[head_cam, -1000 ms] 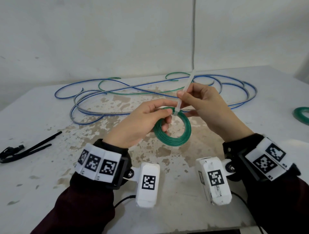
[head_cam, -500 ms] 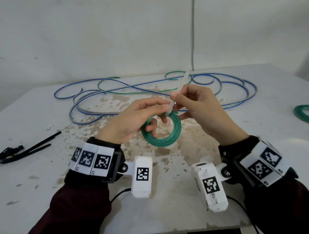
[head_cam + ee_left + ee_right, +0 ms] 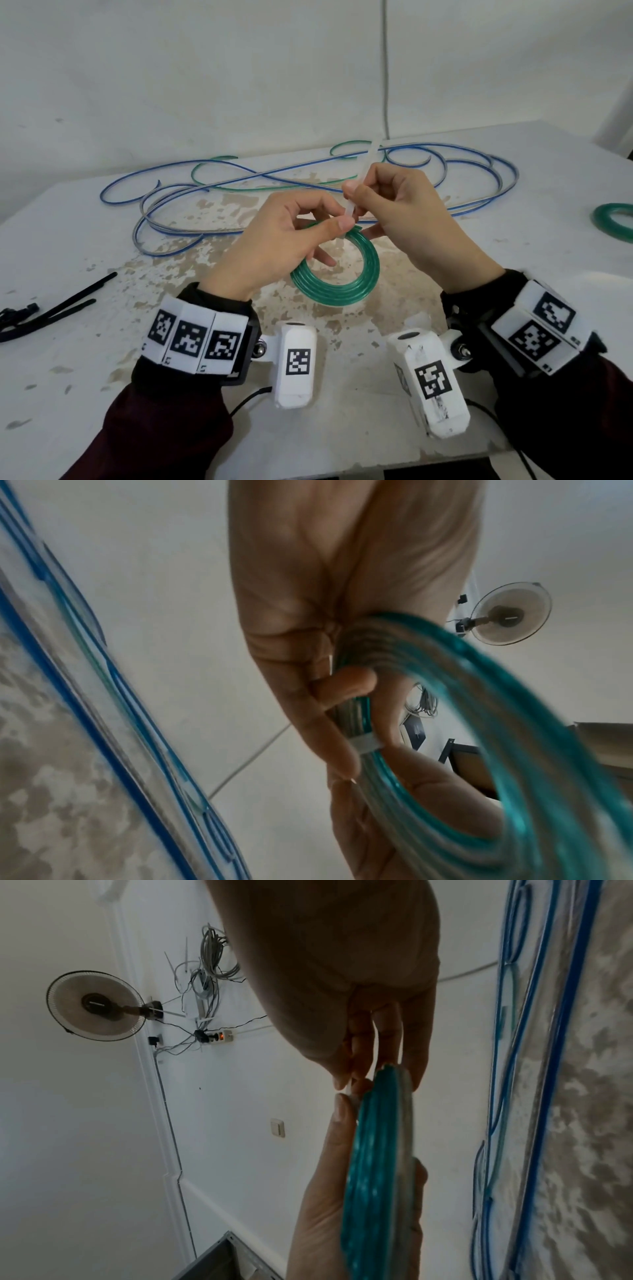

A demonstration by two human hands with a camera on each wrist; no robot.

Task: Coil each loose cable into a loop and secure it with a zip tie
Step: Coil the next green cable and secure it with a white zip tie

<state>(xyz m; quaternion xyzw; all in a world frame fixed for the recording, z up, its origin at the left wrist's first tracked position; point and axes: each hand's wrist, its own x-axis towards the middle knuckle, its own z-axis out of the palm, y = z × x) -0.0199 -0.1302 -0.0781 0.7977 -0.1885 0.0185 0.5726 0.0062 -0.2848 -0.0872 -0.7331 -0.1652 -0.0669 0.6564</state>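
Head view looking down over table (image 3: 102,394), both wrist views close, angled upward, sharing green coil (image 3: 337,293)

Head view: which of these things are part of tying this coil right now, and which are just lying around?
In the job:
- green coil, gripped by the left hand
- white zip tie, wrapped round the coil, tail pinched by the right hand

Lying about:
- loose blue and green cables, still uncoiled
- second green coil at the table's right edge
- black zip ties
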